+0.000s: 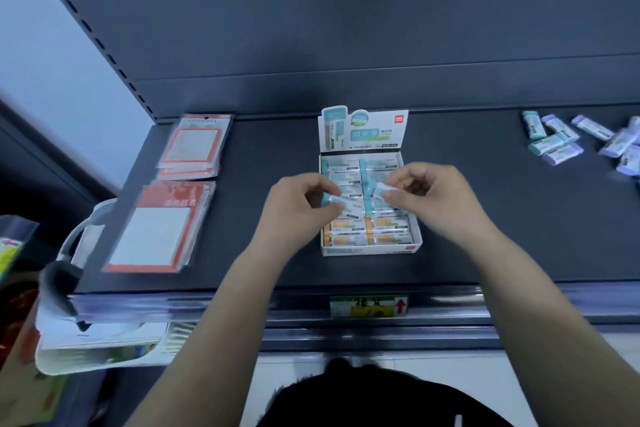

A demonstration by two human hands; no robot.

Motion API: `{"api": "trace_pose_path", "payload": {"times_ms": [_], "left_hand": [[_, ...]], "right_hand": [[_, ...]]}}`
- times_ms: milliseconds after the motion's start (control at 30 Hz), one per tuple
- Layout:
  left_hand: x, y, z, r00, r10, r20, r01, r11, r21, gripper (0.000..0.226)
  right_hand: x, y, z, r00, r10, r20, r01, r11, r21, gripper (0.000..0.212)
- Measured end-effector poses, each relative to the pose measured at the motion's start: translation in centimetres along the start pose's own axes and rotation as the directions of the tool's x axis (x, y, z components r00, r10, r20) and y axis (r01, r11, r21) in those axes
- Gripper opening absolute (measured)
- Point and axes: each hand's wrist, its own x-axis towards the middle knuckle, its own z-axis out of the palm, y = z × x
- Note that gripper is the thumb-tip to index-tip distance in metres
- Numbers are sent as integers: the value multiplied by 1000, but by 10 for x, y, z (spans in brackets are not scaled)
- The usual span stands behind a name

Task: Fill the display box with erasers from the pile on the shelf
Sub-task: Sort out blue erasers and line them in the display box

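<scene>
A: Where is the white cardboard display box (414, 232) with the upright printed header card?

B: It stands in the middle of the dark grey metal shelf (519, 218). Inside, I see two columns of wrapped erasers lying flat. The far rows are teal, and the near rows, at 6 o'clock in the box, are orange.

A: And the hands?

B: Both are over the box. The left hand (294, 208) pinches a small teal-ended eraser in a white wrapper (334, 200) between thumb and fingers, above the left column. The right hand (438, 194) pinches a second wrapped eraser with a pale blue and white sleeve (381, 190), above the right column. The fingers of both hands are curled round their erasers. Whether these erasers touch the ones below, I cannot tell.

A: Where is the pile?

B: The loose pile of teal and lilac wrapped erasers (568, 139) lies at 2 o'clock from the box, well apart, near the right edge of the view.

A: Anything else on the shelf?

B: At 9 o'clock from the box there are two stacks of red-bordered flat packets in clear plastic (162, 218), one behind the other. A green and yellow price label with a red arrow (369, 306) sits on the front rail, at 6 o'clock.
</scene>
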Motion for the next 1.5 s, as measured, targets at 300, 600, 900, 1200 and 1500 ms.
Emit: {"api": "trace_pose_path", "payload": {"times_ms": [300, 600, 900, 1200, 1500], "left_hand": [[-6, -3, 6, 998, -27, 52, 18, 986, 165, 9], [-4, -2, 5, 995, 54, 80, -77, 947, 312, 17], [-7, -4, 10, 992, 64, 106, -101, 915, 390, 13], [-9, 1, 9, 990, 52, 133, -101, 913, 396, 24], [-7, 0, 10, 992, 41, 120, -84, 920, 382, 20]], "right_hand": [[-5, 6, -3, 997, -19, 77, 37, 970, -242, 10], [-9, 4, -3, 989, -59, 135, 115, 887, -448, 7], [-6, 7, -3, 966, -90, 241, 215, 797, -564, 16], [-11, 8, -4, 959, -119, 255, 255, 753, -607, 21], [-12, 11, 0, 971, -117, 206, 223, 748, -625, 25]]}}
